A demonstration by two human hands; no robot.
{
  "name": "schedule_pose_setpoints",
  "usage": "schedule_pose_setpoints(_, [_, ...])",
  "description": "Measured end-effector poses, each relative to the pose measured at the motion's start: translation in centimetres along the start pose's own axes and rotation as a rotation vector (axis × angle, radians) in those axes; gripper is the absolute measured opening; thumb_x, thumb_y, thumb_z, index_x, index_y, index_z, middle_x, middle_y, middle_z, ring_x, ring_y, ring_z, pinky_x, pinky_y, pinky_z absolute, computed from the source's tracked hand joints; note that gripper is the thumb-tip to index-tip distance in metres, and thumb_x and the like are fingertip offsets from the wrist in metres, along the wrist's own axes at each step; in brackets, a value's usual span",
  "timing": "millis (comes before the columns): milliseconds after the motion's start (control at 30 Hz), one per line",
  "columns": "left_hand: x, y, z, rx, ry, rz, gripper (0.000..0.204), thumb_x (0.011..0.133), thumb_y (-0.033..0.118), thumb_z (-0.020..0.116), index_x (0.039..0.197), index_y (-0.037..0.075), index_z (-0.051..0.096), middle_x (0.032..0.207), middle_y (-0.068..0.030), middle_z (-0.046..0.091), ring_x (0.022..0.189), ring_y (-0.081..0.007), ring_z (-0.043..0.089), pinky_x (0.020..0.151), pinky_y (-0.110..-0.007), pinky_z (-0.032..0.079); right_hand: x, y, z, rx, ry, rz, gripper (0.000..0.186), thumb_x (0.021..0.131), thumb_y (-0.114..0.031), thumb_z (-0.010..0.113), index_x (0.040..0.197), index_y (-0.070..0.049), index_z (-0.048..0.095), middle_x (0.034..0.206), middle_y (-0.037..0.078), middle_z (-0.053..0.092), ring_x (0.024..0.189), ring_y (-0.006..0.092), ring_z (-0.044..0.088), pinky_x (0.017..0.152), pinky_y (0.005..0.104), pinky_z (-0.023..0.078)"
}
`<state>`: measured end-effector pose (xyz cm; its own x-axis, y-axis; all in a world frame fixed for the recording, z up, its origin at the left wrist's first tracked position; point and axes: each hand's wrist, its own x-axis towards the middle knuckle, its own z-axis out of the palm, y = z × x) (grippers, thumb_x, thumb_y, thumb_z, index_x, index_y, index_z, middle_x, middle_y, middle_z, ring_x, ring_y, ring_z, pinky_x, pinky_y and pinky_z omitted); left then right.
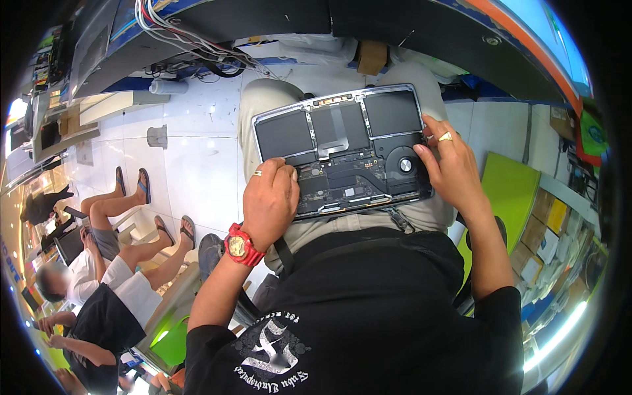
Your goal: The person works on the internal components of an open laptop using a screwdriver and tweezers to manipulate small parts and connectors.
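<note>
Step in hand looks like handling or inspecting an opened laptop (342, 153); it lies across the wearer's thighs, on beige trousers (270, 95), innards up, turned a little so its right end sits farther out; left hand (270, 197) grips the near-left edge, fingers curled over the rim, its thumb not clearly visible; right hand (450, 161) grasps the right edge, thumb by the fan (406, 164), fingers at the side; neither hand shows a tool.

Next move likely calls for a level, two-sided hold, fingertips off the exposed parts; a lap is soft support, so a slip or tilt is the risk.

Looks: bottom cover off; black battery cells (395, 112) along the far side, dark board (349, 191) nearer the body, silver bent strip (334, 147) between; left end partly hidden by the hand.
</note>
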<state>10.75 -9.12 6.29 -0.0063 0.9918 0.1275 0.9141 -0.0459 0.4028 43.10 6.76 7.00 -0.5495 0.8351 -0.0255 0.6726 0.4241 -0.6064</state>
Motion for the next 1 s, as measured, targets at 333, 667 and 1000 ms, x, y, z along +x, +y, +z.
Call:
schedule_pose_setpoints(333, [-0.18,-0.42,0.04,0.015,0.008,0.047,0.011,0.095,-0.002,0.074,0.105,-0.002,0.071,0.113,-0.0190,0.071,0.109,-0.0395,0.071,0.111,-0.052,0.057,-0.11,0.10,0.14,0.005,-0.002,0.017,0.048,0.103,-0.013,0.076,0.147,0.000,0.063,0.116,0.017,0.073,0.103,0.0375,0.075,0.089,0.0475,0.059])
schedule_pose_setpoints(667, [-0.47,-0.38,0.46,0.092,0.015,0.054,0.013,0.095,-0.003,0.073,0.107,-0.004,0.072,0.114,-0.0196,0.070,0.113,-0.0385,0.069,0.119,-0.055,0.053,-0.16,0.10,0.01,-0.005,-0.013,0.017,0.049,0.103,-0.013,0.076,0.148,0.000,0.062,0.118,0.017,0.073,0.104,0.0371,0.075,0.090,0.0471,0.059])
schedule_pose_setpoints(1000, [-0.34,-0.25,0.43,0.083,0.014,0.051,0.013,0.095,-0.004,0.072,0.107,-0.006,0.071,0.115,-0.0212,0.069,0.114,-0.0402,0.068,0.119,-0.054,0.053,-0.18,0.32,0.03,0.004,-0.023,0.029,0.050,0.103,-0.014,0.076,0.149,-0.001,0.061,0.119,0.017,0.073,0.105,0.0372,0.075,0.090,0.0480,0.059])
